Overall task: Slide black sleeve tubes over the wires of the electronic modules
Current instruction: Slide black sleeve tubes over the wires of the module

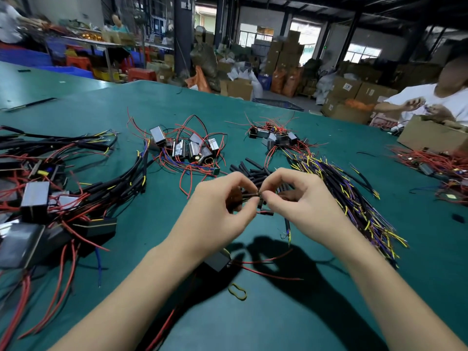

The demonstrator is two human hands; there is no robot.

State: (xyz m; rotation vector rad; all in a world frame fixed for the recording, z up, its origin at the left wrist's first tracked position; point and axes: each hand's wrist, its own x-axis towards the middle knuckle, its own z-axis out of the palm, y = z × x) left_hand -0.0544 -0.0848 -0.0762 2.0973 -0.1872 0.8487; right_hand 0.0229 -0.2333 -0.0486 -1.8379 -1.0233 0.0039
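Head view: black sleeve tube (249, 195) pinched between both hands' grip.

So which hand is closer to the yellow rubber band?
Left. The left hand is above the yellow rubber band, slightly leftward; the right hand sits farther up and right.

module (217, 260) half hidden under left wrist | left-edge modules (17, 239) cropped

Two bare forearms rise from the bottom corners of the frame and converge at its centre. The left hand (217, 209) and right hand (301, 198) meet fingertip to fingertip, backs facing the camera. On each hand, thumb and forefinger are curled into a pinch and the remaining fingers arch loosely above.
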